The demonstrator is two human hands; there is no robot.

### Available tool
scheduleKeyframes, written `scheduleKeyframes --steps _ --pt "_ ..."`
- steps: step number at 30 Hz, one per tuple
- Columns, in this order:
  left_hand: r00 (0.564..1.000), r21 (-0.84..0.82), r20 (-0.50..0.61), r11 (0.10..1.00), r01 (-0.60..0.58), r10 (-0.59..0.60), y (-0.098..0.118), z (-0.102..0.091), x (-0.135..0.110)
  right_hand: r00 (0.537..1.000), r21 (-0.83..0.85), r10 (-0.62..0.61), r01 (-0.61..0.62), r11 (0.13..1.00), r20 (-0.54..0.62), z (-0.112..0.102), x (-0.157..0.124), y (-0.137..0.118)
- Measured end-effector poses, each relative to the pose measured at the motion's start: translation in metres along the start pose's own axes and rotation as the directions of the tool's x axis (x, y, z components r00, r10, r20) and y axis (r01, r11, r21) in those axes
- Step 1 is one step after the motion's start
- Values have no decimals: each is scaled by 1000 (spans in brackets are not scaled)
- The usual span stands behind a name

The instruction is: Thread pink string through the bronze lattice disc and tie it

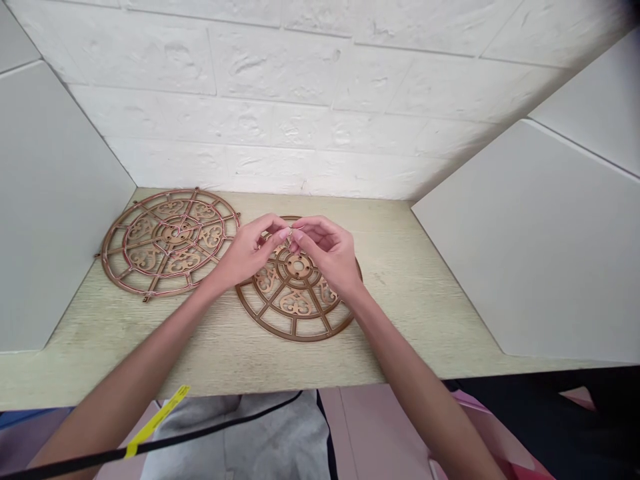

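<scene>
Mixed finishes: metallic, grainy, rough, soft.
From here: left disc glossy, copper-trimmed; right disc duller bronze; metal or coated plastic, can't tell. Tabletop matt, ridged wood grain; wall rough, faint sheen; side panel smooth, matt; grey garment cloth.

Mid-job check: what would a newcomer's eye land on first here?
First, the left hand and right hand, fingertips close together above a round brown frame mid-table. Next, a second, reddish-edged frame to its left. Then the bright yellow tag on a black strap, lower left.
</scene>
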State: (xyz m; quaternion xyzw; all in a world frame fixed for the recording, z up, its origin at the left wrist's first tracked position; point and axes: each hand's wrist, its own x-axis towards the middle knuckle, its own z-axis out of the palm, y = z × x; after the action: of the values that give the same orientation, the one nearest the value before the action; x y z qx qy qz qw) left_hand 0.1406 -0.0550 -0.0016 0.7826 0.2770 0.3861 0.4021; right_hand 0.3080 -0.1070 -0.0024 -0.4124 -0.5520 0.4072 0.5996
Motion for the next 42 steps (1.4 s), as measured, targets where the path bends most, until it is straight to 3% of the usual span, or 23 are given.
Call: scheduleKeyframes --steps 23,35,42 --pt "996 68 -38 995 -77 80 4 3 0 1000 31 -2 3 1000 -25 1 0 3" --pt "976 248 -90 954 -169 197 1 7 -3 998 3 -16 17 1000 -67 3 -1 5" --pt "962 294 -138 937 -189 237 -1 12 -5 995 92 17 -9 996 -95 5 -1 7"
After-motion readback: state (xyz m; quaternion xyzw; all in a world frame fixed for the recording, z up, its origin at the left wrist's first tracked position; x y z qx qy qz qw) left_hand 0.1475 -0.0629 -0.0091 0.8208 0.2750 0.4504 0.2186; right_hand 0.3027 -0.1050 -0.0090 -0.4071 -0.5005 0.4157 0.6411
